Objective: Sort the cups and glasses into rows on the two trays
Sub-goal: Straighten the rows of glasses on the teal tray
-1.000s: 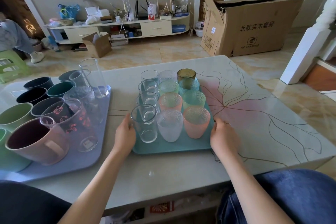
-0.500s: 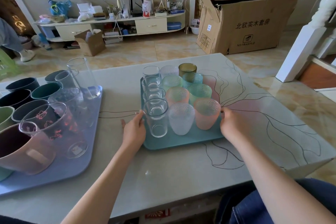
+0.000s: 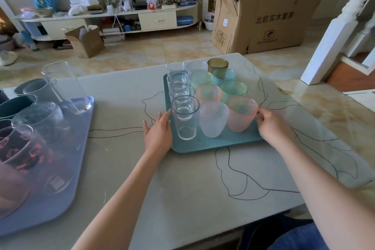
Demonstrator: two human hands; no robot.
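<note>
Nearly sorted: glasses (image 3: 209,95) rowed on teal tray (image 3: 213,143); left hand (image 3: 158,134) flat against edge, right hand (image 3: 271,124) gripping opposite rim.

We find the lavender tray (image 3: 67,193) cut off by the left edge, along with its nearest mugs (image 3: 8,186), which are blurred. On the teal tray (image 3: 203,145), the far glasses are partly hidden behind nearer ones. The right hand (image 3: 271,126) covers that tray's right rim; its fingertips cannot be made out.
</note>
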